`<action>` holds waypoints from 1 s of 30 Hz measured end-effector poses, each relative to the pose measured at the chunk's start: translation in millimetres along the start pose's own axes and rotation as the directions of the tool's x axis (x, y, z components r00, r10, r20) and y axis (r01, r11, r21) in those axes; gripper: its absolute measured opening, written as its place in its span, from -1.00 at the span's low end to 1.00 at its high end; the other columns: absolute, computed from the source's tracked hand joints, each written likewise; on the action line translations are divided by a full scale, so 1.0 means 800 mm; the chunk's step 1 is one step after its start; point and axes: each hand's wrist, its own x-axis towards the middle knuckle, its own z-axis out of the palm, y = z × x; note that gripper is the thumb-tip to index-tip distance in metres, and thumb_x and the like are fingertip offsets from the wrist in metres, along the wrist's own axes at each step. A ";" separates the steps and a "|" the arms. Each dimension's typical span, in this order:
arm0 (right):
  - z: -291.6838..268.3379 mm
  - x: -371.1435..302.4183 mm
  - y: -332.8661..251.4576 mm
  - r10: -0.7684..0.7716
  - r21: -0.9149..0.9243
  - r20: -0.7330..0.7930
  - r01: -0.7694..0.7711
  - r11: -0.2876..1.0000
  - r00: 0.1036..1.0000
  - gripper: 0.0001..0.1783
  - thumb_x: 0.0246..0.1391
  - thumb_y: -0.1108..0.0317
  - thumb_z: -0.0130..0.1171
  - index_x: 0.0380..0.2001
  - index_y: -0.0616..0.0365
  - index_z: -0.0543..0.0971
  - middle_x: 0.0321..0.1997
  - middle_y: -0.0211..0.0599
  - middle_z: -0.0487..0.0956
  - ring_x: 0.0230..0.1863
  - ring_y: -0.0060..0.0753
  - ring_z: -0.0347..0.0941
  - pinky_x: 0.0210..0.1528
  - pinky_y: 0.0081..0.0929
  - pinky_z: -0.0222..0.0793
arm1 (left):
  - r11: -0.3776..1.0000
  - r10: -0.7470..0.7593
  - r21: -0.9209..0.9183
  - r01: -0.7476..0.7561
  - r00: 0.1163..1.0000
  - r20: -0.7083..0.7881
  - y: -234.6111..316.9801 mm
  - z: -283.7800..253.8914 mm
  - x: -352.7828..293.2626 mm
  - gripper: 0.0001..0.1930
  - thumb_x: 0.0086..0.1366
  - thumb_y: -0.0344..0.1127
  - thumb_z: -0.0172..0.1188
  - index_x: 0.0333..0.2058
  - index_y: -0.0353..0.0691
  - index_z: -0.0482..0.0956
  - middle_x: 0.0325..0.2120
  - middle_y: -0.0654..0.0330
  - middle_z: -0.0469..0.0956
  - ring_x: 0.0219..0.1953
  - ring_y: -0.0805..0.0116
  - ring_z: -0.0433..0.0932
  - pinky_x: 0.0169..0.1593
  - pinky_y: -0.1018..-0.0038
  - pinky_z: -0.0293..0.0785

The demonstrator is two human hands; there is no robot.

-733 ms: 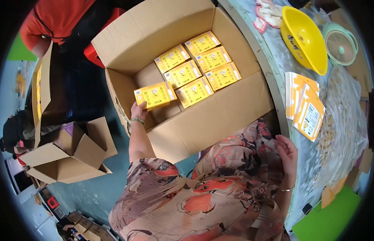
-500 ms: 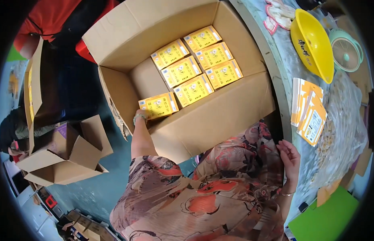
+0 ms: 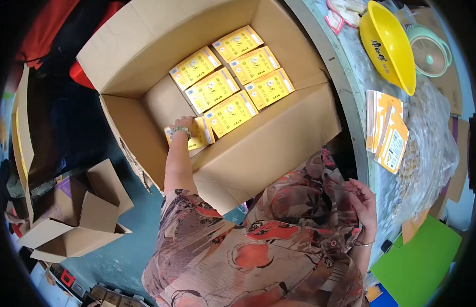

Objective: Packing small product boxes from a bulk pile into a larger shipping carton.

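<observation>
Inside a large open cardboard carton [image 3: 258,140], several flat yellow boxes lie face up in two rows. My left hand [image 3: 184,126], wearing a beaded bracelet, grips the nearest-left yellow box [image 3: 203,134]; the hand covers much of that box's top, and the fingertips are partly hidden. Directly to the right of it lies another yellow box [image 3: 232,113]. By the table's edge, my right hand [image 3: 363,202] is empty, its fingers loosely bent and apart.
The table [image 3: 327,43] on the right carries orange-and-white flat cartons [image 3: 389,134], a yellow basin [image 3: 389,46], a small green fan [image 3: 427,51], a clear plastic bag [image 3: 430,158] and a green board [image 3: 417,258]. At left stands an open smaller carton [image 3: 97,212].
My left hand has shifted from the left edge of the nearest-left yellow box to over its top. The whole view has shifted slightly, and my right hand stays by the table edge.
</observation>
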 end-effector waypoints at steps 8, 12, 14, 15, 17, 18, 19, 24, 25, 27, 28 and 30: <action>-0.004 -0.015 0.006 0.008 0.029 -0.075 -0.006 1.000 0.997 -0.64 -0.12 0.60 -0.11 -0.15 0.26 0.29 -0.25 -0.30 0.41 -0.24 -0.57 0.32 -0.24 -0.70 0.21 | 0.988 -0.055 -0.144 0.058 0.998 0.021 -0.026 0.051 0.022 -0.42 -0.16 -0.13 0.09 -0.10 -0.17 0.20 -0.18 0.04 0.30 -0.12 0.15 0.27 -0.06 0.38 0.23; -0.027 -0.024 0.005 -0.045 0.015 -0.149 0.048 0.999 0.988 -0.71 -0.13 0.57 -0.07 -0.22 0.28 0.35 -0.35 -0.31 0.44 -0.33 -0.58 0.34 -0.28 -0.67 0.24 | 0.985 0.150 -0.066 -0.162 0.975 -0.163 -0.018 0.026 0.029 -0.62 -0.03 -0.02 -0.06 -0.17 0.13 0.35 -0.21 0.09 0.35 -0.15 0.14 0.32 -0.10 0.35 0.25; -0.050 -0.020 -0.004 -0.086 -0.021 -0.243 0.083 0.996 0.966 -0.84 -0.11 0.51 -0.05 -0.38 0.31 0.41 -0.52 -0.36 0.45 -0.44 -0.59 0.34 -0.33 -0.68 0.25 | 0.938 0.043 -0.263 -0.226 0.829 -0.558 -0.021 -0.007 0.004 -0.60 -0.10 -0.22 0.13 -0.24 -0.22 0.37 -0.34 -0.01 0.40 -0.26 0.12 0.36 -0.16 0.38 0.29; -0.067 -0.017 -0.003 -0.085 -0.007 -0.352 0.089 0.996 0.932 -0.89 -0.10 0.47 -0.06 -0.48 0.30 0.41 -0.60 -0.38 0.44 -0.52 -0.62 0.32 -0.38 -0.69 0.24 | 0.866 -0.009 -0.382 -0.323 0.753 -0.658 0.016 -0.037 -0.008 -0.64 -0.08 -0.30 0.12 -0.26 -0.29 0.36 -0.34 -0.01 0.39 -0.27 0.13 0.36 -0.18 0.38 0.29; -0.108 -0.019 -0.007 -0.144 -0.016 -0.549 0.162 0.987 0.824 -0.88 -0.11 0.44 -0.03 -0.62 0.25 0.40 -0.67 -0.42 0.39 -0.60 -0.65 0.27 -0.47 -0.69 0.20 | 0.613 -0.068 -0.490 -0.619 0.577 -0.814 0.103 -0.114 -0.062 -0.72 -0.02 -0.41 0.06 -0.28 -0.37 0.34 -0.32 0.01 0.36 -0.26 0.15 0.35 -0.19 0.39 0.28; -0.130 -0.016 -0.007 -0.169 -0.036 -0.597 0.184 0.982 0.785 -0.88 -0.12 0.44 -0.02 -0.62 0.26 0.41 -0.66 -0.42 0.39 -0.60 -0.66 0.26 -0.49 -0.69 0.20 | 0.431 -0.086 -0.463 -0.775 0.475 -0.876 0.153 -0.142 -0.092 -0.75 0.01 -0.45 0.02 -0.28 -0.37 0.34 -0.31 0.02 0.35 -0.24 0.16 0.34 -0.18 0.39 0.27; -0.151 -0.012 -0.003 -0.191 -0.056 -0.640 0.203 0.978 0.744 -0.88 -0.13 0.43 -0.01 -0.62 0.26 0.42 -0.65 -0.42 0.39 -0.60 -0.66 0.25 -0.50 -0.68 0.19 | 0.359 0.017 -0.308 -0.881 0.336 -0.942 0.206 -0.168 -0.128 -0.74 0.00 -0.45 0.02 -0.27 -0.37 0.34 -0.28 0.05 0.35 -0.22 0.21 0.33 -0.15 0.41 0.24; -0.216 0.056 -0.002 -0.463 -0.410 -0.502 0.270 0.871 0.731 -0.80 -0.23 0.34 0.07 -0.50 0.24 0.46 -0.54 -0.25 0.44 -0.51 -0.48 0.34 -0.43 -0.61 0.25 | 0.219 0.550 0.183 -0.958 -0.034 -0.835 0.419 -0.191 -0.287 -0.49 0.00 -0.19 0.04 -0.08 -0.30 0.19 -0.03 0.00 0.11 0.07 0.06 -0.02 0.08 0.25 -0.09; -0.223 0.069 -0.006 -0.396 -0.429 -0.475 0.186 0.884 0.786 -0.73 -0.26 0.27 0.11 -0.46 0.23 0.47 -0.49 -0.18 0.46 -0.46 -0.39 0.38 -0.36 -0.55 0.29 | 0.278 0.638 0.295 -0.914 -0.054 -0.768 0.445 -0.181 -0.306 -0.49 -0.01 -0.17 0.04 -0.08 -0.27 0.20 -0.01 0.02 0.08 0.08 0.04 -0.05 0.06 0.15 -0.13; -0.230 0.088 -0.008 -0.461 -0.658 -0.434 0.078 0.749 0.775 -0.66 -0.30 0.20 0.12 -0.46 0.23 0.47 -0.48 -0.14 0.46 -0.43 -0.29 0.37 -0.32 -0.48 0.27 | 0.321 0.726 0.432 -0.843 -0.074 -0.684 0.476 -0.165 -0.318 -0.49 -0.01 -0.15 0.04 -0.08 -0.24 0.21 0.00 0.04 0.06 0.09 0.02 -0.08 0.04 0.05 -0.17; -0.231 0.098 -0.006 -0.494 -0.835 -0.368 -0.046 0.548 0.788 -0.60 -0.35 0.13 0.13 -0.46 0.23 0.47 -0.48 -0.09 0.45 -0.41 -0.20 0.37 -0.27 -0.41 0.26 | 0.347 0.744 0.425 -0.836 -0.030 -0.667 0.485 -0.152 -0.306 -0.49 -0.02 -0.12 0.04 -0.09 -0.22 0.22 0.01 0.05 0.05 0.09 0.02 -0.11 0.02 -0.02 -0.21; -0.237 0.110 0.008 -0.469 -0.809 -0.396 -0.059 0.584 0.789 -0.57 -0.38 0.09 0.13 -0.47 0.23 0.47 -0.48 -0.08 0.45 -0.36 -0.17 0.35 -0.23 -0.37 0.23 | 0.346 0.776 0.440 -0.828 -0.010 -0.630 0.497 -0.142 -0.302 -0.50 -0.02 -0.10 0.04 -0.10 -0.19 0.24 0.02 0.06 0.03 0.10 0.01 -0.14 0.00 -0.09 -0.26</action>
